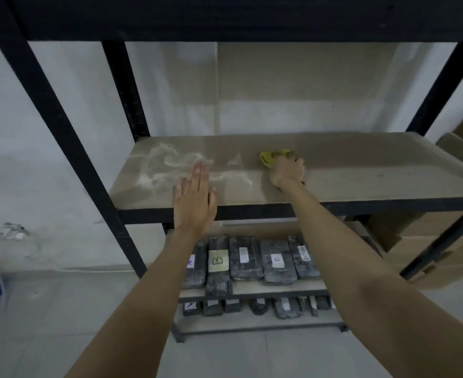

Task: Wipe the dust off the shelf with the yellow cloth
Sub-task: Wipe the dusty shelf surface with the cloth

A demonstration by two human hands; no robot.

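A brown shelf board (361,173) sits in a black metal rack. White dust (165,165) lies in streaks on its left half. My right hand (287,170) rests on the board near the middle, fingers curled over the yellow cloth (270,158), which sticks out beyond the fingertips. My left hand (195,200) hovers flat over the front edge of the shelf, fingers straight and together, holding nothing, just right of the dust.
Black rack posts (61,137) stand at the left and right (440,85). A lower shelf (279,289) holds several dark wrapped packs with labels (248,257). Cardboard boxes (443,241) stand at the right. A plastic bag (9,238) lies on the floor at the left.
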